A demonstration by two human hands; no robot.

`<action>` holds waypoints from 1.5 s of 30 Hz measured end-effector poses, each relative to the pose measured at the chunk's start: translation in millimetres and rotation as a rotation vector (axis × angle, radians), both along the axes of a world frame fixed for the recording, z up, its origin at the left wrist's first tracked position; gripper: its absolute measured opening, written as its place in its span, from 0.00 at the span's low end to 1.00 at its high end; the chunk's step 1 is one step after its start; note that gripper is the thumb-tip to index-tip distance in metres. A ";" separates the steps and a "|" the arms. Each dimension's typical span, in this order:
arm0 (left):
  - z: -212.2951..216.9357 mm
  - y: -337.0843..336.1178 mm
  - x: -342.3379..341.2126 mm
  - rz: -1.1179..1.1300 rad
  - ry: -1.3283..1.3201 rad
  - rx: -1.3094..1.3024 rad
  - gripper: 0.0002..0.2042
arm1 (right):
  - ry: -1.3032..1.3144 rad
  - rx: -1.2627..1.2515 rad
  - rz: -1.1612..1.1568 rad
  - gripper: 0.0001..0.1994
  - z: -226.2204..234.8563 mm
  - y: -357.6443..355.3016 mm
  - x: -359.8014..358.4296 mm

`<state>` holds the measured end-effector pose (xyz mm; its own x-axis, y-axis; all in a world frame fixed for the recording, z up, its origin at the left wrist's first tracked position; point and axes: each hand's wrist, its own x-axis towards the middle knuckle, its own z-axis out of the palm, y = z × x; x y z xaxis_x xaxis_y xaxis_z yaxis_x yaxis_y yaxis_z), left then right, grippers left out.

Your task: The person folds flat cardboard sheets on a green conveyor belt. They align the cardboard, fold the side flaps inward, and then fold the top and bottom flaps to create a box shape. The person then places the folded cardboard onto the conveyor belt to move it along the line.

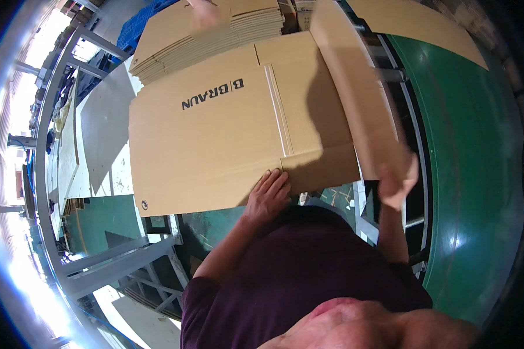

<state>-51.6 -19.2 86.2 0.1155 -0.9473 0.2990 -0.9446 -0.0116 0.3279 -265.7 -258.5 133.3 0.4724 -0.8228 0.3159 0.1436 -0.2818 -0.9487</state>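
In the head view, a large, flat, brown box blank of corrugated cardboard (215,145), with dark printing and a narrow white strip, lies directly in front of the left grip (268,195). This grip is a bare hand with palm down; its fingers are extended on the near edge of the blank, pressing or resting, not closed around anything. The right grip (398,181) is at the near end of a long brown cardboard flap (361,87), which stands up along the blank's right side. This hand is blurred, so one cannot tell whether its fingers are clenched on the flap or only touch it.

Beyond the left grip, past the blank, there is a thick stack of flat brown cardboard sheets (244,32), with another person's hand (205,14), also blurred, above it. To the right of the right grip extends a smooth green surface (466,174), carrying a brown cardboard sheet (419,26) at its far part.

The blank is probably light for its size, stiff when flat but bending easily at the creases, and not very slippery. It seems best to hold the flap by its free edge, while the other palm steadies the main panel near the crease.
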 end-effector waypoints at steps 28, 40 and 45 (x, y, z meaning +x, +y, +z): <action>-5.8 -16.4 2.5 0.117 0.121 -0.179 0.14 | 0.481 -0.991 0.684 0.17 -30.6 62.7 115.5; -29.6 -9.2 -3.2 0.174 0.160 -0.201 0.22 | 0.486 -0.770 0.943 0.28 -43.3 46.3 112.1; -23.8 -14.3 -3.7 0.202 0.225 -0.224 0.22 | 0.478 -0.766 0.927 0.28 -44.9 48.1 117.7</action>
<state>-55.3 -33.5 62.4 0.3792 -0.8128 0.4422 -0.8349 -0.0945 0.5422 -148.0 -210.4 88.4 0.9620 0.1844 0.2013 0.2701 -0.7512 -0.6023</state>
